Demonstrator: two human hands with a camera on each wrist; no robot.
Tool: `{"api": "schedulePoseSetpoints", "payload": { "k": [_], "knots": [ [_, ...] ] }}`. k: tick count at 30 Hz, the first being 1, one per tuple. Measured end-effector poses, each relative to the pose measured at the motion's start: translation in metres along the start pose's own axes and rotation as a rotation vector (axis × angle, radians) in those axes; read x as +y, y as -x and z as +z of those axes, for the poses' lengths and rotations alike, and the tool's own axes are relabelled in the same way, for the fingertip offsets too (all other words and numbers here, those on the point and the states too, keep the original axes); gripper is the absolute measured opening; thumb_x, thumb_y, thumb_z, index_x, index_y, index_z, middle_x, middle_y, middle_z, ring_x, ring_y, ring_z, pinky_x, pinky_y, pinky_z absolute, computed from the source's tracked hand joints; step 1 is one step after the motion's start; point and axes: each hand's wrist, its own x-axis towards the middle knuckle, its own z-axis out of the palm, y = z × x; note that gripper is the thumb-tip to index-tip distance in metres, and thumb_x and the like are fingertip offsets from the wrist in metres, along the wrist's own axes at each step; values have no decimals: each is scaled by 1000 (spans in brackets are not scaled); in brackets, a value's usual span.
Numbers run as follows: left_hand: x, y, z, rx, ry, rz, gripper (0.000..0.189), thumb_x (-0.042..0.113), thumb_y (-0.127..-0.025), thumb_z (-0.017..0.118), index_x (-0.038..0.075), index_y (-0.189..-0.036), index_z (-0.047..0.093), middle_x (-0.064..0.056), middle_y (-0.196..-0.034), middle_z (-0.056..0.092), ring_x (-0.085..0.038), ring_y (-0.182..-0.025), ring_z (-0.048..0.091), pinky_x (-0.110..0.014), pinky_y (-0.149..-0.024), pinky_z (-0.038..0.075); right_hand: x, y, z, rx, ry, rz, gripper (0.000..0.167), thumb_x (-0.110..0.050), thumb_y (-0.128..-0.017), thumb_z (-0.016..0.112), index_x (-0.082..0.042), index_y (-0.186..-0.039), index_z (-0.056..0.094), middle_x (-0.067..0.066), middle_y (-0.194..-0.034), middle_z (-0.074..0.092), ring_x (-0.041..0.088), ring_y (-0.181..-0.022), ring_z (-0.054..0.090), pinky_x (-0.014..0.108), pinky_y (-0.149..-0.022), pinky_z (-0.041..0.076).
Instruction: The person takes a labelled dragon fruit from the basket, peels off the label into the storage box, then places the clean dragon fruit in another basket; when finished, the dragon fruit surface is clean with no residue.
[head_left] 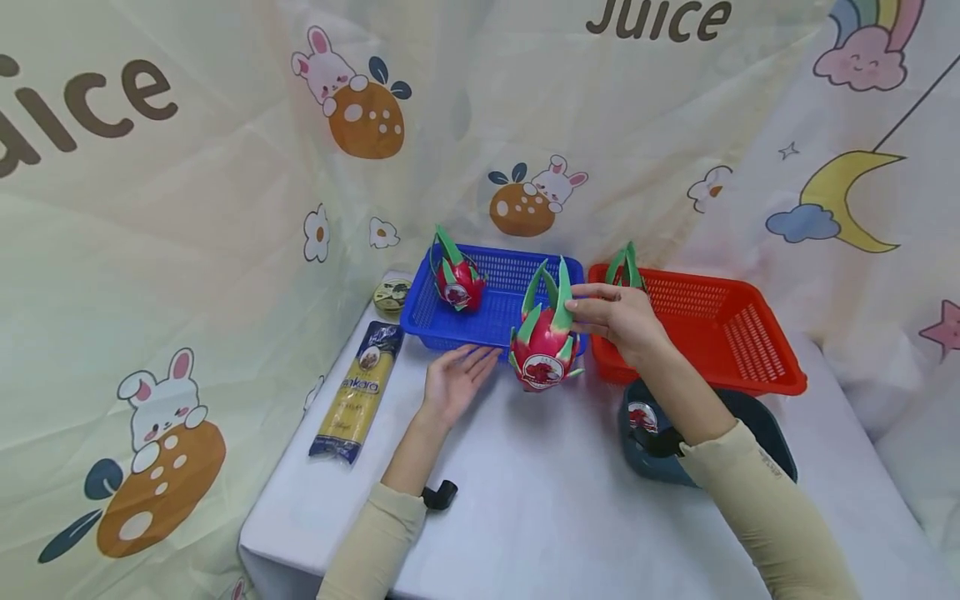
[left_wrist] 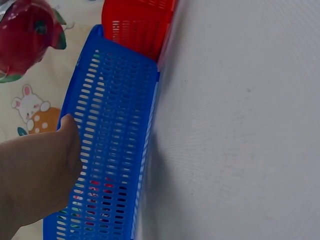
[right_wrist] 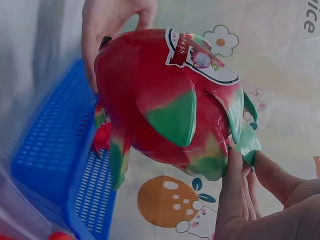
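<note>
My right hand (head_left: 618,321) pinches the green leaves of a red dragon fruit (head_left: 546,343), held up in front of the blue basket (head_left: 495,315). A round label faces me on its skin. In the right wrist view, thumb and fingers (right_wrist: 235,192) grip the leafy end of the fruit (right_wrist: 145,95). My left hand (head_left: 457,385) has its palm up and fingers extended at the front of the blue basket, left of the held fruit. From the left wrist, that hand (left_wrist: 40,175) overlaps the basket's slotted wall (left_wrist: 107,125). A second dragon fruit (head_left: 459,285) sits inside the blue basket.
A red basket (head_left: 697,321) stands right of the blue one, with green leaves (head_left: 624,265) showing in it. Before it is a dark teal basin (head_left: 757,425) with a labelled item, partly behind my forearm. A pasta pack (head_left: 356,396) and a tin (head_left: 392,295) lie left.
</note>
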Motion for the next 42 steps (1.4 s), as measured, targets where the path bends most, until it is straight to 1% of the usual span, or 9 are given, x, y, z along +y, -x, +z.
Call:
{"api": "schedulePoseSetpoints", "payload": {
  "k": [5,8,20,24,31,34,37,40,42],
  "knots": [
    [-1,-1,2,17,15,5,55,14,-109,33,-6,-155,10,-33,-164,21,-48,-152,28,-48,-126,27,25,8,1,-8,25,-6,51,-25,-94,80,1,-135,65,3,-106,78,19,-96,78,34,-88,61],
    [-1,0,3,19,9,4,55,14,-109,33,-6,-155,11,-33,-164,21,-47,-151,31,-47,-126,28,40,13,4,2,31,18,52,-25,-93,81,0,-135,65,4,-106,78,20,-97,77,33,-87,61],
    [-2,-2,3,31,27,-5,66,15,-109,36,-4,-160,1,-31,-167,17,-47,-151,32,-48,-125,30,83,23,3,-11,-14,95,51,-21,-94,80,2,-136,64,6,-107,78,21,-97,78,34,-87,61],
    [-3,-2,2,33,30,0,65,14,-108,35,-4,-160,1,-32,-166,16,-48,-150,32,-48,-124,32,97,21,3,-14,-15,135,49,-21,-94,80,1,-135,65,7,-106,78,22,-96,78,35,-87,61],
    [-3,0,0,45,0,8,58,13,-108,39,-2,-156,10,-32,-164,24,-48,-148,37,-47,-122,37,115,11,3,16,-60,202,49,-19,-93,81,-2,-136,66,7,-109,78,23,-98,78,37,-89,61],
    [-4,0,0,57,-15,-3,55,13,-108,42,0,-153,14,-31,-163,28,-47,-148,38,-47,-122,36,119,8,4,36,-81,191,50,-20,-93,81,-3,-138,65,7,-111,78,23,-99,77,36,-87,61],
    [-5,-1,0,59,-51,-11,56,10,-108,42,-2,-156,15,-31,-162,29,-46,-149,37,-47,-123,35,120,6,4,50,-42,146,48,-20,-94,80,-4,-137,66,7,-112,78,22,-99,77,37,-86,62],
    [-7,-1,0,46,-144,-26,57,6,-108,41,-6,-158,17,-31,-162,31,-43,-149,39,-44,-122,36,120,6,5,65,22,84,45,-19,-95,79,-4,-135,67,8,-112,78,22,-97,78,39,-87,62],
    [-9,-1,1,37,-230,-45,55,3,-108,44,-8,-158,23,-30,-159,38,-39,-145,46,-41,-120,40,120,6,5,72,50,49,44,-18,-95,79,-3,-134,67,8,-113,79,21,-97,77,40,-88,62]
  ]
}}
